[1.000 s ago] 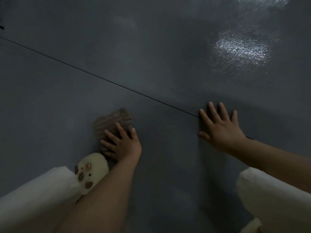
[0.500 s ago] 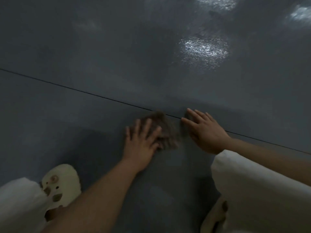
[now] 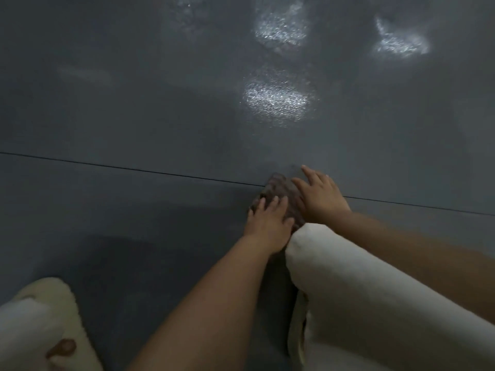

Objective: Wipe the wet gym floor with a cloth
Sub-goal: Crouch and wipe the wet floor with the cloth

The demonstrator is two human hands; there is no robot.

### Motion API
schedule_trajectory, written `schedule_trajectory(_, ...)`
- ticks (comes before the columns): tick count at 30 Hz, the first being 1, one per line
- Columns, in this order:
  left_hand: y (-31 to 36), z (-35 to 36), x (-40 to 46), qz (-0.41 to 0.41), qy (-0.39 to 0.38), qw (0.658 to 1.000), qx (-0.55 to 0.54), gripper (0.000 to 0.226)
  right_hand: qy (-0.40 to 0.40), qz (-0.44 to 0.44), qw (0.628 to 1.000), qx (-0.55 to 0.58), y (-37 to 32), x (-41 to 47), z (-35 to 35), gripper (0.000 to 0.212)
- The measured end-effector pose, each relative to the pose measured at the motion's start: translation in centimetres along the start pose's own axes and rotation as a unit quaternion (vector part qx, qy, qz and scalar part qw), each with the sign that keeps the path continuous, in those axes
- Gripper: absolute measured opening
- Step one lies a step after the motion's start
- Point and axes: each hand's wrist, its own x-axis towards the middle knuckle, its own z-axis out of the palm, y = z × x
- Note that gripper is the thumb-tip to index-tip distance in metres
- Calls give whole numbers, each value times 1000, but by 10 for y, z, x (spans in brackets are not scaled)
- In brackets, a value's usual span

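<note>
Since 1 second ago, the cloth (image 3: 278, 192) has travelled rightward across the floor (image 3: 160, 116) under my left hand (image 3: 269, 223), from beside the slipper (image 3: 53, 311) to the seam line (image 3: 134, 170), where it now meets my right hand (image 3: 320, 196). Both hands lie close together on the cloth, fingers extended and pressing flat; neither curls round it. My left hand covers the near edge, my right hand the right edge, so the cloth's exposed part points forward and slightly left of both. Its long axis appears to run from near-right to far-left, though blur makes this uncertain. Beyond it, well apart, 3 shiny patches (image 3: 276, 99) mark what I judge to be remaining wet. These lie straight ahead, so the next stroke is a forward push; both hands are about equally near. My knee (image 3: 334, 263) crowds the cloth's near side.
</note>
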Motion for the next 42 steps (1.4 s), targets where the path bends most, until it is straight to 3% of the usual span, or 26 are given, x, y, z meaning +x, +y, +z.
schedule_trajectory(2,-4,-10,-15,-19,37,998,-41,64,5,-7,1000,-2,2,-19,-7,48)
schedule_trajectory(10,16,-26,-98,-43,96,994,36,70,21,-54,997,-54,3,-108,-43,45)
schedule_trajectory(16,30,-9,-104,-37,146,987,57,65,45,-103,992,-50,8,-121,-20,40)
schedule_trajectory(23,5,47,-69,-108,85,988,73,62,-3,-114,993,-28,13,-72,45,45)
schedule_trajectory(25,-2,60,-67,-123,87,985,82,61,-21,-108,993,-41,8,-53,58,51)
schedule_trajectory(31,8,82,-60,-169,194,966,27,61,4,-82,997,3,-16,-10,84,56)
schedule_trajectory(36,8,87,-59,-187,205,960,31,67,39,-74,996,-1,-1,-20,104,59)
schedule_trajectory(42,30,95,-59,-161,198,966,27,70,38,18,999,30,54,-71,132,61)
